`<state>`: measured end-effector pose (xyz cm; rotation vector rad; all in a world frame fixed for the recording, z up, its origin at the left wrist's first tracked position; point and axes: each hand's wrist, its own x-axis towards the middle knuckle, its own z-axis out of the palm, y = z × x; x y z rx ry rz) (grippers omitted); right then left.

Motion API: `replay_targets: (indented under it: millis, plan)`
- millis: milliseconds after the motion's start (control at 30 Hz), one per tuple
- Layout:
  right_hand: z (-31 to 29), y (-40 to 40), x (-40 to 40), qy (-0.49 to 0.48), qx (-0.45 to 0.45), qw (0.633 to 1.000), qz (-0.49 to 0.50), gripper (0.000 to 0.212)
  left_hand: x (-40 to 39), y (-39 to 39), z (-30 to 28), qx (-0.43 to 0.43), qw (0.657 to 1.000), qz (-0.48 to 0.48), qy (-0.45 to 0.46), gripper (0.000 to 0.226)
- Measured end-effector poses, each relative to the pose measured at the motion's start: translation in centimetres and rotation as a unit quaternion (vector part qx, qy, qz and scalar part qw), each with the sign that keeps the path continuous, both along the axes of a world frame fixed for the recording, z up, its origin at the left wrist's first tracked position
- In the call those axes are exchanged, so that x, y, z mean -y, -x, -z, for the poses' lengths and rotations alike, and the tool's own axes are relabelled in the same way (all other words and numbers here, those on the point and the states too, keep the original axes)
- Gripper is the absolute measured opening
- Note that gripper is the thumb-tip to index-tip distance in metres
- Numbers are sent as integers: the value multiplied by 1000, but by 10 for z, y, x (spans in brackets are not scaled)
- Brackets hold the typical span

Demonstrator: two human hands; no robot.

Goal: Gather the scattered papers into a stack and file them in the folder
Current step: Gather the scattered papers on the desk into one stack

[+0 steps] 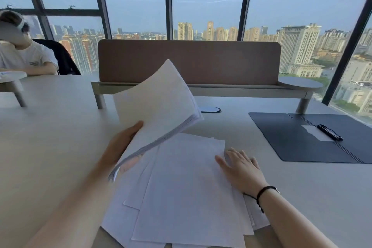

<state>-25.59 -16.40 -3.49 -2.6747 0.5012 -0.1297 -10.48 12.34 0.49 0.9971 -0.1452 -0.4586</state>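
Note:
My left hand [122, 143] grips a thick stack of white papers [159, 104] by its lower left edge and holds it tilted up above the desk. Beneath it, several loose white sheets [187, 191] lie fanned and overlapping on the desk in front of me. My right hand [243, 169] rests flat, fingers spread, on the right edge of those sheets. A dark folder [287, 139] lies open on the desk at the right, with a black clip [330, 132] near its spine.
A brown divider screen [189, 60] on a raised shelf crosses the back of the light desk [50, 137]. A round side shelf [301, 82] sits at its right end. Another person [24, 54] sits at the far left. Large windows stand behind.

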Motion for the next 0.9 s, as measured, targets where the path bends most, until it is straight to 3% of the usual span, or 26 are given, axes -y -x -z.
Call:
replay_targets:
  millis: [67, 133, 233, 300, 333, 433, 533, 567, 633, 733, 833, 900]
  plan:
    - [13, -6, 2, 81, -32, 996, -20, 70, 0, -4, 22, 21, 999, 24, 27, 48]
    - [18, -15, 8, 99, -25, 995, -15, 73, -15, -31, 57, 52, 993, 16, 102, 44]
    - [19, -31, 18, 102, -6, 995, 8, 72, -10, -23, 49, 34, 991, 52, 120, 43]
    - [21, -41, 24, 96, 0, 995, 24, 75, -17, -30, 40, 0, 996, 2, 91, 77]
    - [22, -46, 26, 97, 0, 995, 31, 78, -22, -30, 41, -25, 992, -17, 121, 84]
    - [20, -58, 30, 89, -5, 994, 57, 84, -18, -32, 50, -6, 990, -49, 135, 71]
    - [16, -68, 32, 77, 14, 993, 91, 78, -11, -35, 49, -28, 990, -109, 80, 41]
    - [15, -70, 32, 74, 22, 992, 101, 74, -12, -36, 47, -35, 988, -148, 25, 37]
    - [13, -71, 30, 61, 43, 990, 118, 71, -25, -55, 58, -7, 978, -190, -83, 62]
    - [7, -60, 29, -15, 89, 985, 147, 73, -42, -77, 76, -34, 964, -238, -119, 86]
    - [-3, -46, 30, -95, 63, 985, 133, 80, -29, -37, 40, -23, 950, -283, -131, 66]
    - [-2, -40, 23, -93, 15, 992, 86, 76, -20, -25, 37, -29, 945, -293, -140, 52]
